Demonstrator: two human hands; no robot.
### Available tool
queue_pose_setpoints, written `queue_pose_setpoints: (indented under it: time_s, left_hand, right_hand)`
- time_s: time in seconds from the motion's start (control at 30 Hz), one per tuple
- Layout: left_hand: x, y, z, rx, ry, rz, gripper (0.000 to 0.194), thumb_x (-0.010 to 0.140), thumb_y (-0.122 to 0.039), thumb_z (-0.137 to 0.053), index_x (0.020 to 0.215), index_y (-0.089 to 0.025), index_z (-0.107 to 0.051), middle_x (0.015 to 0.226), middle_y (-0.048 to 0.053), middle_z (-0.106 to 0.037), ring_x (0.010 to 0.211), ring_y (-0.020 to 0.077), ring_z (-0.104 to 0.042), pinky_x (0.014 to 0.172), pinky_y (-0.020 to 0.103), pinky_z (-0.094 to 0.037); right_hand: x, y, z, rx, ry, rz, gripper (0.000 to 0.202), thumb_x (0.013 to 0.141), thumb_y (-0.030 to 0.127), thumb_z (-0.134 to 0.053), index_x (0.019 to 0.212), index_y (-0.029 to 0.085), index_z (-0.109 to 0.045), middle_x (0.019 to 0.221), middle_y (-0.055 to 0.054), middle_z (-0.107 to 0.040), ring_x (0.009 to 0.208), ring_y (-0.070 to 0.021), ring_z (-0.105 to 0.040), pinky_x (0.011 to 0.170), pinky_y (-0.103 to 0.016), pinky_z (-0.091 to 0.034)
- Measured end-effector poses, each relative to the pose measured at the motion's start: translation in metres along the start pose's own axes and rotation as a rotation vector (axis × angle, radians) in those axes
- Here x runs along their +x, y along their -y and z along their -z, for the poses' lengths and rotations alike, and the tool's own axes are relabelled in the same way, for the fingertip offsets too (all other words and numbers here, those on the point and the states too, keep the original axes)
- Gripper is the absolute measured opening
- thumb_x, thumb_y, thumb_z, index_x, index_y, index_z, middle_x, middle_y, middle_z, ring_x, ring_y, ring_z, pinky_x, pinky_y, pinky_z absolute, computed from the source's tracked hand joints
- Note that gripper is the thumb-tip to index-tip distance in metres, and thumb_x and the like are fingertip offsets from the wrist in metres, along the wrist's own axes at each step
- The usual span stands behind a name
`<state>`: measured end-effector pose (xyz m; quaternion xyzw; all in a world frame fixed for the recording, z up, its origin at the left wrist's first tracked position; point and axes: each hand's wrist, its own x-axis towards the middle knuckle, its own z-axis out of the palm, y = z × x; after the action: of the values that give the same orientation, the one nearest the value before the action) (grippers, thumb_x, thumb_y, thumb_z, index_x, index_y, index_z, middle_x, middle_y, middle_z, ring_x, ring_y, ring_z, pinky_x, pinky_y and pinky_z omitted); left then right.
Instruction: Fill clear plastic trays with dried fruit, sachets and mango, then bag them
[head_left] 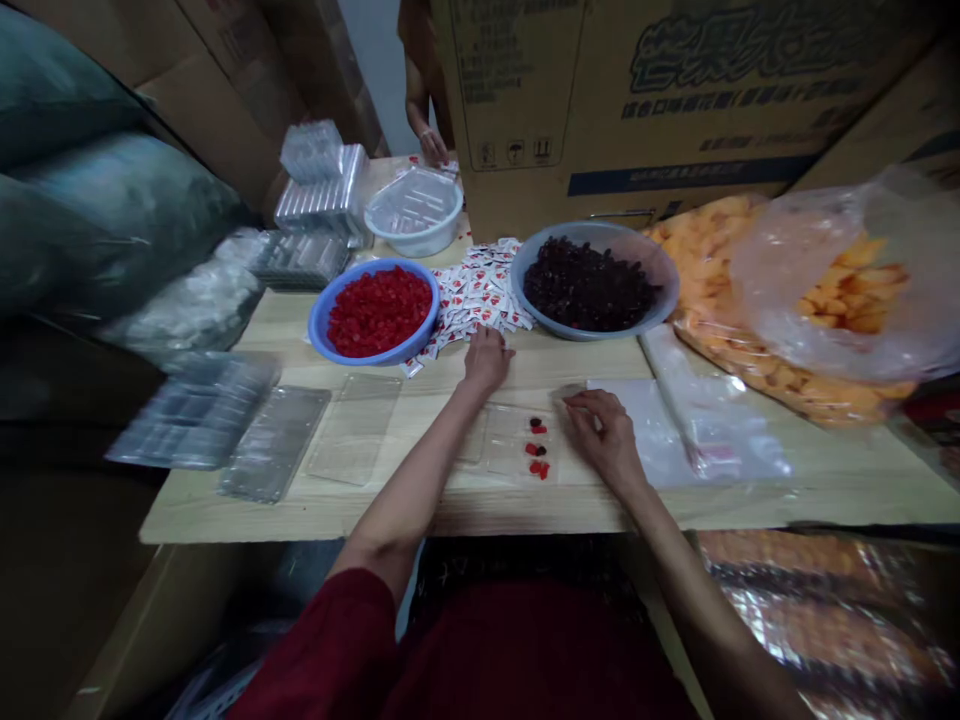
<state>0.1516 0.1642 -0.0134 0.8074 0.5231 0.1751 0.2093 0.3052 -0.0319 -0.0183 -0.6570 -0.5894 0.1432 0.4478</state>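
Note:
My left hand (pixel 487 360) reaches to the near edge of a pile of small white-and-red sachets (pixel 480 285), its fingers bent down and the thumb apart. I cannot see a sachet between the fingers. My right hand (pixel 606 438) is curled, fingertips together beside a clear plastic edge; what they hold, if anything, is too small to make out. Between my hands lies a clear plastic tray (pixel 506 445) with red and dark dried fruit pieces (pixel 537 450) along its right side. Behind are a blue basin of red pieces (pixel 315 335) and a bowl of dark pieces (pixel 667 300).
Flat clear trays (pixel 274 445) lie at the left, with stacked boxes (pixel 322 190) behind. Clear bags (pixel 697 430) and a big bag of orange dried fruit (pixel 750 330) are at the right. Another person's hand (pixel 433 145) shows beside a white basin (pixel 416 240). Large cartons (pixel 540 120) stand behind.

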Motion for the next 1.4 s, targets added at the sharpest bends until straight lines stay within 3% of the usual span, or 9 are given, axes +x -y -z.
queue_pose_setpoints:
  time_s: [0.23,0.37,0.47,0.6,0.7,0.87,1.03,1.2,1.4]
  left_hand:
    - [-0.068,0.008,0.036,-0.215,0.199,-0.159,0.018,0.093,-0.034,-0.058,0.095,-0.019,-0.067,0.079,0.001,-0.066,0.073,0.0158,-0.059,0.071,0.027,-0.044]
    - [-0.108,0.006,0.042,-0.283,0.313,-0.321,0.016,0.088,-0.029,-0.067,0.100,-0.019,-0.068,0.092,0.004,-0.069,0.087,0.0183,-0.062,0.079,0.029,-0.046]
    - [-0.119,0.011,0.046,-0.308,0.200,-0.374,0.022,0.089,-0.029,-0.066,0.109,-0.019,-0.066,0.107,0.008,-0.069,0.107,0.0216,-0.060,0.094,0.034,-0.046]
    - [-0.117,0.038,0.062,-0.265,-0.034,-0.248,0.020,0.094,-0.031,-0.057,0.109,-0.019,-0.064,0.109,0.008,-0.069,0.105,0.0208,-0.061,0.095,0.035,-0.047]
    - [-0.104,0.065,0.074,-0.019,-0.172,-0.059,0.019,0.093,-0.022,-0.054,0.108,-0.017,-0.064,0.108,0.011,-0.069,0.104,0.0236,-0.062,0.094,0.037,-0.047]
    - [-0.081,0.087,0.069,0.304,-0.173,0.182,0.029,0.089,-0.018,-0.054,0.117,-0.012,-0.062,0.107,0.018,-0.068,0.102,0.0290,-0.062,0.090,0.040,-0.046]
    - [-0.089,0.081,0.052,0.276,-0.135,0.089,0.024,0.090,-0.018,-0.053,0.112,-0.015,-0.062,0.113,0.015,-0.064,0.105,0.0262,-0.060,0.093,0.037,-0.045]
    - [-0.099,0.088,0.057,0.137,-0.078,-0.074,0.018,0.089,-0.026,-0.060,0.104,-0.018,-0.064,0.112,0.011,-0.063,0.107,0.0250,-0.056,0.098,0.037,-0.044]
    - [-0.079,0.103,0.058,0.091,-0.062,0.077,0.029,0.081,-0.033,-0.070,0.104,-0.016,-0.067,0.110,0.013,-0.063,0.107,0.0278,-0.055,0.098,0.040,-0.043]
  right_hand:
    - [-0.014,0.023,-0.013,0.109,0.038,-0.079,0.018,0.094,0.028,-0.057,0.103,0.023,-0.072,0.104,-0.008,-0.067,0.104,-0.0250,-0.059,0.094,-0.044,-0.047]
    - [-0.034,0.034,-0.027,0.088,0.075,-0.014,0.018,0.095,0.028,-0.057,0.103,0.023,-0.072,0.105,-0.008,-0.067,0.102,-0.0245,-0.061,0.091,-0.043,-0.048]
    - [-0.041,0.039,-0.033,-0.012,0.071,0.060,0.018,0.095,0.026,-0.056,0.104,0.023,-0.071,0.110,-0.008,-0.068,0.108,-0.0255,-0.060,0.095,-0.046,-0.045]
    - [-0.035,0.048,-0.044,-0.193,0.150,0.197,0.025,0.098,0.024,-0.052,0.118,0.026,-0.066,0.130,-0.007,-0.064,0.129,-0.0274,-0.049,0.108,-0.050,-0.033]
    - [-0.031,0.049,-0.060,-0.333,0.244,0.302,0.031,0.098,0.026,-0.053,0.128,0.026,-0.062,0.142,-0.006,-0.058,0.139,-0.0300,-0.040,0.115,-0.056,-0.020]
    - [-0.034,0.037,-0.076,-0.416,0.290,0.336,0.038,0.099,0.032,-0.052,0.136,0.026,-0.056,0.146,-0.006,-0.054,0.144,-0.0302,-0.034,0.118,-0.058,-0.012]
    - [-0.036,0.029,-0.058,-0.358,0.322,0.357,0.044,0.100,0.031,-0.049,0.144,0.028,-0.048,0.150,-0.005,-0.050,0.147,-0.0270,-0.029,0.119,-0.058,-0.010]
    - [-0.038,0.034,-0.020,-0.251,0.232,0.275,0.042,0.100,0.031,-0.049,0.142,0.027,-0.050,0.151,-0.008,-0.048,0.146,-0.0258,-0.034,0.120,-0.056,-0.014]
    - [-0.054,0.049,0.002,-0.113,0.147,0.115,0.028,0.100,0.029,-0.049,0.123,0.026,-0.064,0.134,-0.007,-0.063,0.135,-0.0252,-0.048,0.116,-0.054,-0.025]
